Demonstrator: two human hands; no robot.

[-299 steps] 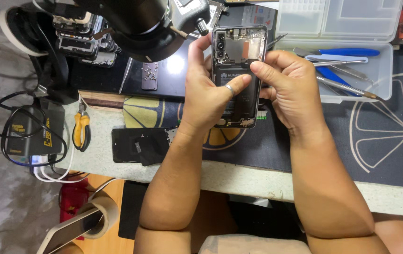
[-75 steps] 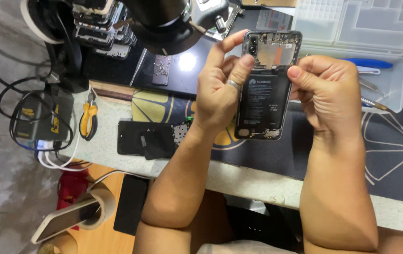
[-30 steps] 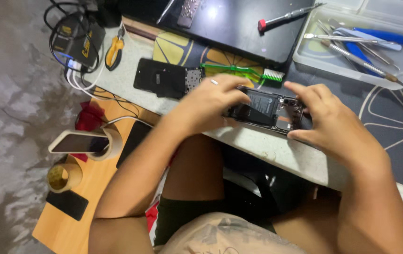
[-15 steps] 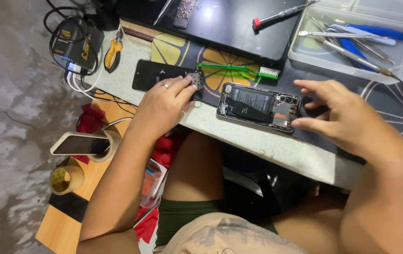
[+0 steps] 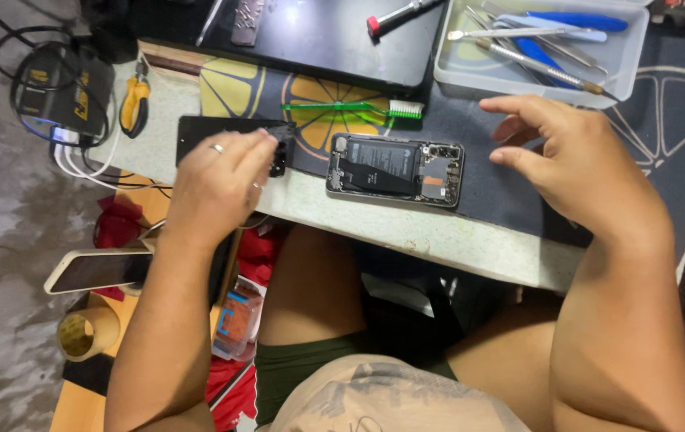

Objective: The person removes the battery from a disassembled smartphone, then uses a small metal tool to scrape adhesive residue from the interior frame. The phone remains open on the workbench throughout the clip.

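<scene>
Squarely between hands (image 5: pixel 222 180): opened phone (image 5: pixel 395 169).

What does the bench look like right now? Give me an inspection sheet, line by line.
Surface: pale worktop under a dark mat with a citrus-slice print.
Job's things: opened phone flat on the mat, insides up; black back panel to its left.
Clutter: green brush, red-tipped screwdriver, clear tray of tools, yellow-handled pliers.
Grippers: left hand with fingertips on the black panel's end; right hand open above the mat, holding nothing.
Cables: white and black leads beside a black box.
Surroundings: second phone and tape roll on a lower shelf.
</scene>
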